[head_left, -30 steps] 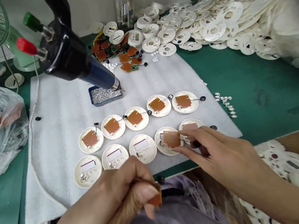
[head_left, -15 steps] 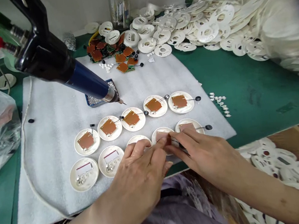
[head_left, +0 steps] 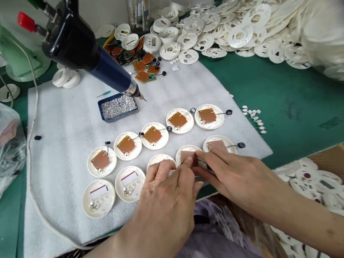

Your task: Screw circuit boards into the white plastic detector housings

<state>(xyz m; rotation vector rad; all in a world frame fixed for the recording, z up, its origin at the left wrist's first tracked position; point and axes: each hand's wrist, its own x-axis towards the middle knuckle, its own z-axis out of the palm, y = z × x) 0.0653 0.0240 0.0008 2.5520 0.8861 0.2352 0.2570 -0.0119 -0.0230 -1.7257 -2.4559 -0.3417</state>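
— Green worktop (head_left: pixel 293 93) under a white foam sheet (head_left: pixel 67 175): what lies nearest the hands?

— An amber circuit board (head_left: pixel 187 156), at lower centre of the frame, resting on a round white plastic housing (head_left: pixel 183 149). A thin black lead runs from it beneath the right hand (head_left: pixel 240 179).

— State of the fingers?

— Left hand (head_left: pixel 164 211): fingers (head_left: pixel 176 177) curled, tips at the near edge of the board. Right hand: fingers (head_left: pixel 211 161) bent in from the other side, meeting the left fingertips at the board. Whether they clench it cannot be told.

— Surrounding parts?

— Just beyond the right hand, a second housing (head_left: pixel 218 142) carries a board, its lead ending in a small round black part (head_left: pixel 241 145). Five board-bearing housings (head_left: pixel 177 120) form a row above. Two bare housings (head_left: pixel 99 199) lie at lower left, and another (head_left: pixel 159 159) sits partly behind the left hand.

— Upper frame?

— A black-and-blue hot-air gun (head_left: pixel 92 55) hangs over a blue tray (head_left: pixel 118 108) of silver granules. Loose amber boards (head_left: pixel 141 65) lie beyond it, and white plastic discs (head_left: pixel 256 27) are heaped at upper right.
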